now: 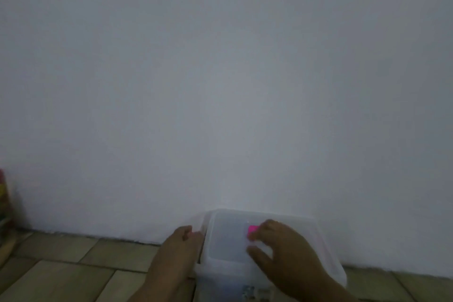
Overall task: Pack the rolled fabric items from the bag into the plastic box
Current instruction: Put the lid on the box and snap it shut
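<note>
At the lower centre of the frame, left hand bracing the plastic box at its side wall, fingers curled; right hand spread on its lid, fingertips pinching a pink tab. No bag in view. Risk: lid slipping, box tipping on the tiled floor.

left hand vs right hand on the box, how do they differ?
The left hand sits at the outer left edge of the plastic box; the right hand lies over its top. The left hand's fingers are curled at the rim; the right hand's are spread, touching a pink item. Both are bare and touch the box.
</note>
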